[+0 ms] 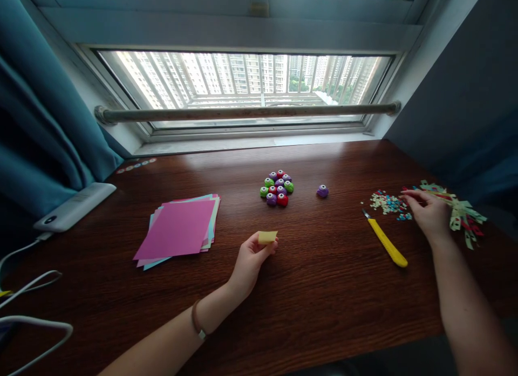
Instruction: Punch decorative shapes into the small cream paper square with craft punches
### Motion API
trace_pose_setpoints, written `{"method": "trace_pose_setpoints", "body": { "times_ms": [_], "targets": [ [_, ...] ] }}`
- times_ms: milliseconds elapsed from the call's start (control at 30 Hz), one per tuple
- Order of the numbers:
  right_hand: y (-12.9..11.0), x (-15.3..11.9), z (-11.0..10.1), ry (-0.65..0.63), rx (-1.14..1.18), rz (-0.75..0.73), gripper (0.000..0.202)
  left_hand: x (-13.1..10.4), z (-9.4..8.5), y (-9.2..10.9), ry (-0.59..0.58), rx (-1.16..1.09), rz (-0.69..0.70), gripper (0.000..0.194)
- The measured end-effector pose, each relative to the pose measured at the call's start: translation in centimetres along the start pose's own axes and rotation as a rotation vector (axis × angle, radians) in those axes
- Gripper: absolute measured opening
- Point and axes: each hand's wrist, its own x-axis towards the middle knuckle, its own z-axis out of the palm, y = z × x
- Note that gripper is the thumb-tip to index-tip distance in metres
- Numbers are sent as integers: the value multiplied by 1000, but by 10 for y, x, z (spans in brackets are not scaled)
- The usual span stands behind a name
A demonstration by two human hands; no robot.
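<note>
We see the yellow paper (267,237) near the middle of the frame, raised over the counter (324,306) and pinched in our left hand (247,265), its fingers clamped on the lower edge; its long axis runs nearly side to side across the frame, and its pointed upper corner aims right; our right hand (432,214) is well apart from it, at the right of the frame, and is the nearer hand to the small pieces (386,202), which lie just left of its fingertips; the paper strips (465,207) lie on that hand's other side, to the right; we cannot tell whether the right fingers are closed on anything; below the small pieces lies the yellow knife (386,242), its long axis slanting, its blade pointing to the upper left.
</note>
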Motion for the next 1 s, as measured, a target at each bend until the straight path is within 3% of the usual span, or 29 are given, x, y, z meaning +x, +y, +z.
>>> {"method": "trace_pose_setpoints", "body": {
  "times_ms": [400, 467, 633, 700, 833, 1000],
  "targets": [
    [-1, -2, 5, 24, 60, -55, 24, -5, -1, 0, -48, 227, 27, 11],
    [-4, -4, 6, 21, 43, -76, 23, -3, -6, 3, -85, 364, 133, 5],
    [-9, -6, 8, -34, 28, -130, 21, 5, -19, 7, -223, 1070, 847, 19],
    [-10, -6, 9, -41, 18, -133, 20, 6, -19, 7, -195, 1312, 986, 22],
    [-11, -7, 10, -41, 6, -127, 20, 4, -16, 4, -230, 1471, 1019, 27],
    [-12, -7, 11, -38, -1, -144, 19, 4, -18, 2, -187, 1388, 956, 35]
  ]
}}
